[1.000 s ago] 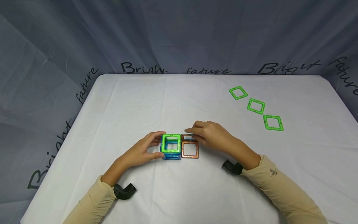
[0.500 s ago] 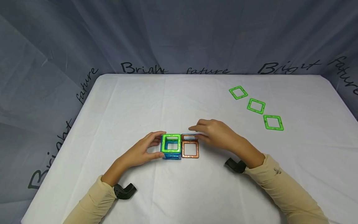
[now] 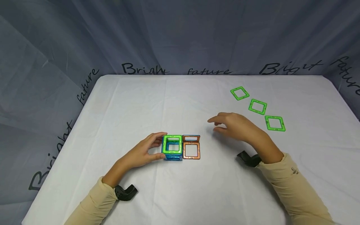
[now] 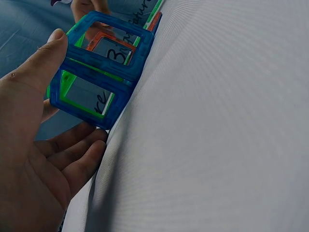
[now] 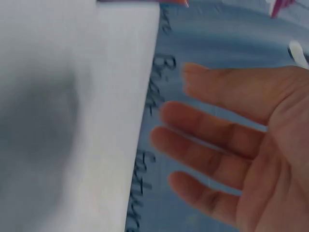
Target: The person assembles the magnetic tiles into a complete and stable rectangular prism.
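My left hand holds a small cube of magnetic tiles, thumb at its near left corner and index finger at the far left one. The cube has a green top frame and blue sides; in the left wrist view my thumb lies against a blue tile. An orange magnetic tile lies flat against the cube's right side, and a second orange tile stands upright behind it. To the right of these, above the table, my right hand is free, its fingers loosely spread with nothing between them.
Separate green square tiles lie in a slanting row at the back right: one farthest back, one in the middle and one nearest. A white cloth covers the table, with grey curtains behind and to the sides.
My right hand has let go of the upright orange tile and moved right and away from it. My left hand and the cube have stayed in place.
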The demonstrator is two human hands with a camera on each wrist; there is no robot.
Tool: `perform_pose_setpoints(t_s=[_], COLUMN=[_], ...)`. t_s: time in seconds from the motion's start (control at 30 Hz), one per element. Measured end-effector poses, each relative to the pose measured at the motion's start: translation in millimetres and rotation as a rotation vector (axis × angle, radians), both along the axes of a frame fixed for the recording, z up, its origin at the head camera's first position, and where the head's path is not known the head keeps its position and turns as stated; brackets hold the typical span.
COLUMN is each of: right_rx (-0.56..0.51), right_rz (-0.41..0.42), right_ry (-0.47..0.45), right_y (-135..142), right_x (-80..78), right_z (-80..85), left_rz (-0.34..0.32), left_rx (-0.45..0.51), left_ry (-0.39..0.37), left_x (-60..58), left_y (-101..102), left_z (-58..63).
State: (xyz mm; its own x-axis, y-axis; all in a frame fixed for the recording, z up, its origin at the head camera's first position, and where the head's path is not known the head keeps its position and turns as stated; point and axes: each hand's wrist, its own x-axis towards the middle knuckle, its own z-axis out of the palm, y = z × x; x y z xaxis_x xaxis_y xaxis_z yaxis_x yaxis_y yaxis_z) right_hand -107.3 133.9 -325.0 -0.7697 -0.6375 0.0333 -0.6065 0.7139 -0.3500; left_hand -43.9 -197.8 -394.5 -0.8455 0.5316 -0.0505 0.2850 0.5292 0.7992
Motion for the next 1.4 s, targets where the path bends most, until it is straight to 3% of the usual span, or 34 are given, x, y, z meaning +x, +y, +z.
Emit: perform_pose_setpoints(t_s=[0.1,0.23,0.47,0.6,0.97,1.13,1.4], right_rx=[0.088,0.189,0.254,0.348,0.419,0.409,0.388], right_rz=[-0.072,-0.174,-0.332,-0.408,-0.565,-0.601,-0.556], right_ry=[-0.126,-0.221,-0.270,-0.339,-0.394,-0.402,-0.421], right_y=[15,39,85,109,150,154,159], right_x=[-6.5,-17.0,-34.3,-40.0,-39.0,-41.6,-47.2], right_z=[6.0,10.5,9.3,5.2,-6.4,-12.9,-17.9], left_rz=[-0.002,-0.002,0.000,0.001,0.005,0.021,0.053], left_rx=[0.006,0.009,0.018,0.019,0.031,0.026,0.039], left_ry=[0.000,0.001,-0.007,-0.007,0.018,0.030,0.074], left_x=[-0.1,0.5,1.2,1.4,1.6,1.8,0.8], left_y=[0,1,1,1,2,2,2], left_z=[-0.4,0.4,2.0,2.7,4.2,2.4,2.1])
